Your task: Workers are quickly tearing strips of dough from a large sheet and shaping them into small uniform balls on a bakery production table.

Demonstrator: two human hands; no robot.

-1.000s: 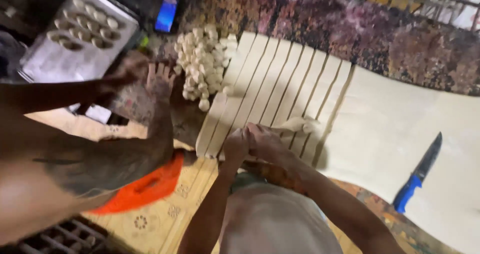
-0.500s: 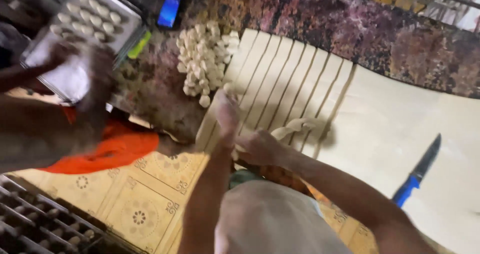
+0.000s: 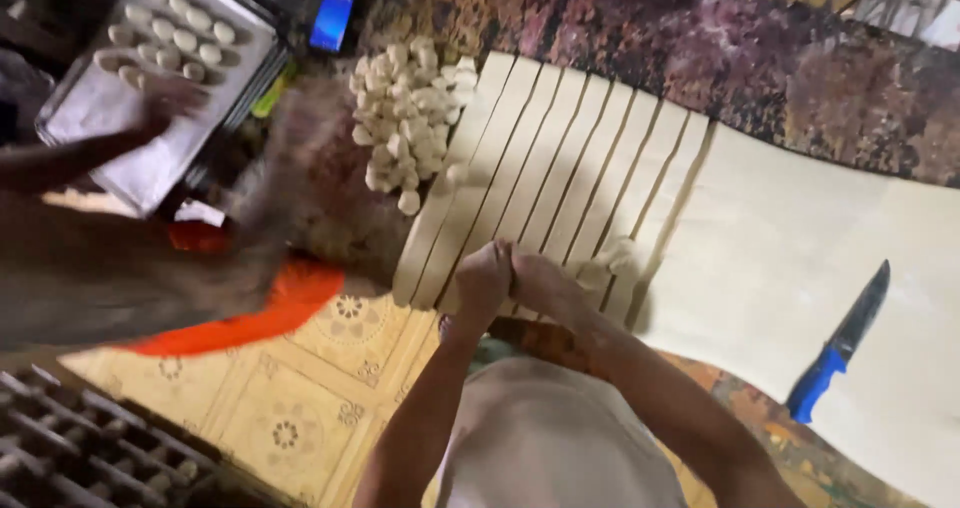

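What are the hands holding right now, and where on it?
Both hands, left hand and right hand, are pressed together on the near end of a cut dough strip. The exact grip is hidden by the knuckles. The knife lies untouched.

Warm dim indoor light, brightest on dough sheet at bench right. Heavy motion blur on co-worker's arm left. Overall soft, grainy.

blue-handled knife, baking tray, phone

co-worker's arm: motion-blurred | dough sheet: cut by right edge | fingers: hidden
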